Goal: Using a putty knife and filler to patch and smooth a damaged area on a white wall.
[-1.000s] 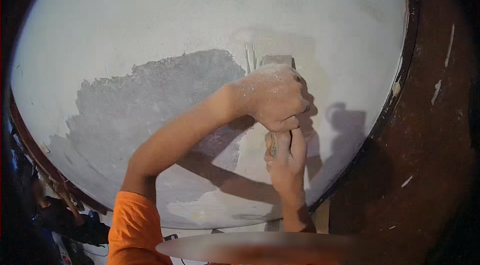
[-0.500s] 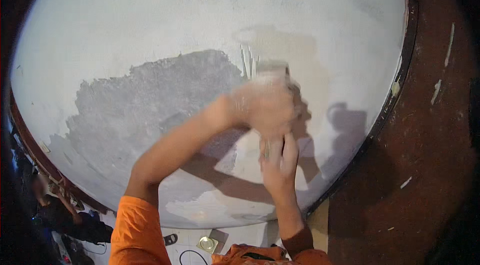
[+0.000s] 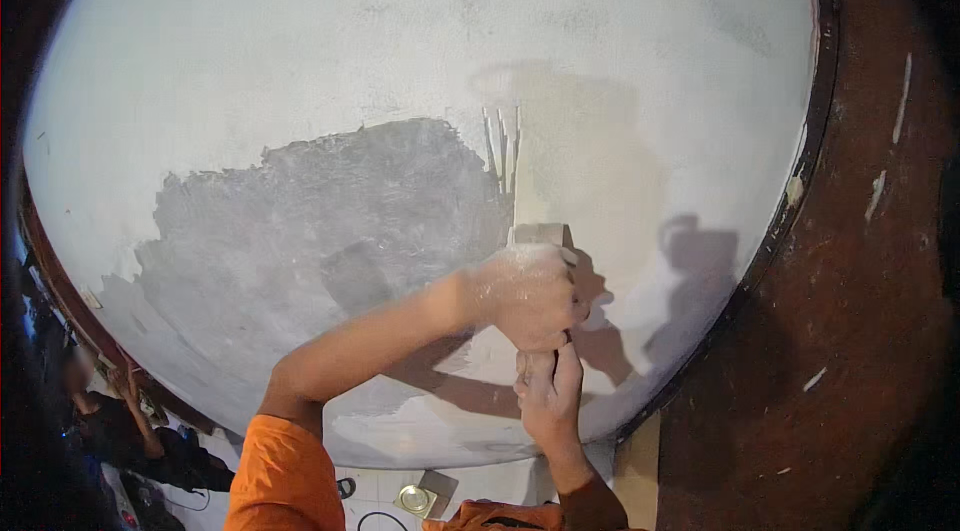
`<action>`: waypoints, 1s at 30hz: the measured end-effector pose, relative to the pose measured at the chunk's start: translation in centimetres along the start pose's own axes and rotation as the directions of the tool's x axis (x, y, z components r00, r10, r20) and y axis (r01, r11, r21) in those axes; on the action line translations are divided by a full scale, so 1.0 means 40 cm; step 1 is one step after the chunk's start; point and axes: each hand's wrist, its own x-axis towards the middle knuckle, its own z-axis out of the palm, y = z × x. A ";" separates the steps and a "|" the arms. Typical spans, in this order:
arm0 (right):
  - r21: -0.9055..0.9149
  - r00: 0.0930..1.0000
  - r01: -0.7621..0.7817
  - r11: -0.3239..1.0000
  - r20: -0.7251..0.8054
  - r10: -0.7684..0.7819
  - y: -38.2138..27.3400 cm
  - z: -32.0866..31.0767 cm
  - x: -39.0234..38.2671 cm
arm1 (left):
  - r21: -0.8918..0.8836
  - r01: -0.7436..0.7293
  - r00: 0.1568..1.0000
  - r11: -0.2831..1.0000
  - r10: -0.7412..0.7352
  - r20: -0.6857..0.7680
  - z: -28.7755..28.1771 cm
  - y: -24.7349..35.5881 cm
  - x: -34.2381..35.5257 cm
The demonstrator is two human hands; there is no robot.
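Note:
A large pale wall panel (image 3: 590, 21) with a curved outline in this view fills the scene before me. My left hand (image 3: 530, 296) is closed round the upper part of a scraper (image 3: 542, 233), whose wide flat head rests against the panel. Below it, my right hand (image 3: 550, 396) grips the lower end; most of the handle is hidden by my fingers. Left of the tool spreads a ragged grey patch (image 3: 300, 206). Thin raised-looking streaks (image 3: 502, 146) run just above the scraper head.
A dark frame (image 3: 825, 51) borders the panel, with a reddish-brown surface (image 3: 860, 331) to the right. Another person (image 3: 120, 421) is at lower left. On the pale tiled floor (image 3: 385, 483) sits an open round tin (image 3: 412, 499). Shadows of my arms fall across the panel.
Both hands have moved down the panel with the scraper. The streaks above its head now show longer and clearer.

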 end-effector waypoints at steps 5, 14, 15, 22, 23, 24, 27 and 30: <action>0.035 0.998 0.067 0.997 0.000 -0.067 -0.092 0.030 0.093 | 0.117 0.010 0.996 0.993 0.000 -0.085 -0.118 -0.076 0.047; 0.032 0.997 -0.079 0.996 0.015 0.078 -0.043 0.014 -0.008 | -0.018 -0.092 0.985 0.996 0.088 -0.149 -0.004 -0.016 0.004; 0.027 0.998 -0.067 0.997 0.014 0.066 -0.016 0.007 -0.028 | -0.008 -0.096 0.983 0.995 0.094 -0.156 0.038 0.007 -0.004; 0.127 0.993 -0.116 0.985 -0.003 0.117 0.024 0.002 -0.018 | -0.058 0.029 0.987 0.998 -0.019 0.161 0.011 0.023 0.005; 0.123 0.999 -0.023 0.992 -0.037 0.028 0.021 0.007 -0.004 | -0.008 -0.013 0.997 1.000 0.013 0.070 -0.023 0.008 0.016; -0.010 0.997 0.035 0.999 -0.066 -0.036 0.005 0.009 0.025 | 0.053 -0.031 0.997 0.998 0.028 0.071 -0.050 -0.017 0.030; -0.042 0.987 0.155 0.987 -0.025 -0.156 -0.103 0.018 0.127 | 0.102 0.032 0.999 0.994 -0.029 -0.027 -0.136 -0.104 0.066; -0.017 1.000 0.019 1.000 -0.007 -0.019 -0.230 0.030 0.113 | 0.018 0.035 0.985 0.999 -0.032 -0.167 -0.164 -0.131 0.080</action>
